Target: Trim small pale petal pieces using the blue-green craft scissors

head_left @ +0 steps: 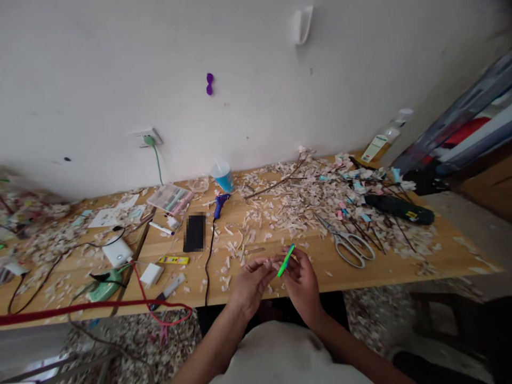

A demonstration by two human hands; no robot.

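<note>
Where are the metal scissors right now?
In the head view, the metal scissors with grey handles lie on the wooden table, right of the right hand, at the near edge of the pale shavings pile.

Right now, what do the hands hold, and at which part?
The right hand pinches a green stick near its lower end. The left hand meets it there; whether its fingers hold anything cannot be told.

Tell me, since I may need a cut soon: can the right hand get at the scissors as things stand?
Probably yes. The scissors lie in the open on the table, just right of the right hand, nothing between them. But that hand holds a green tool.
</note>
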